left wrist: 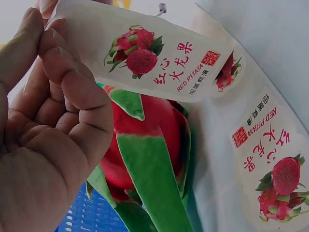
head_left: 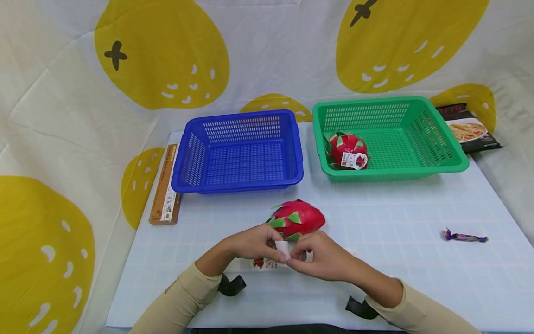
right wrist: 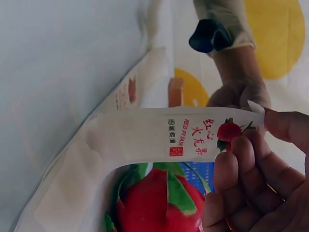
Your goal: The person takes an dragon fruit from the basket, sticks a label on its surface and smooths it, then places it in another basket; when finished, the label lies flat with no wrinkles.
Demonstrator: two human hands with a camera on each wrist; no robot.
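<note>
Red and green dragon fruit [head_left: 303,217], red-printed white label [left wrist: 145,58], blue basket [head_left: 242,187], green basket [head_left: 400,173]

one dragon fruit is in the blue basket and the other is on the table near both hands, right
The color is wrong: the head view shows that dragon fruit in the green basket. The other dragon fruit is on the table near the left hand and right hand.

Left grip [head_left: 255,242] and right grip [head_left: 320,256] nearly meet — both curled, pinching — forearms [head_left: 179,294] angled inward.
</note>
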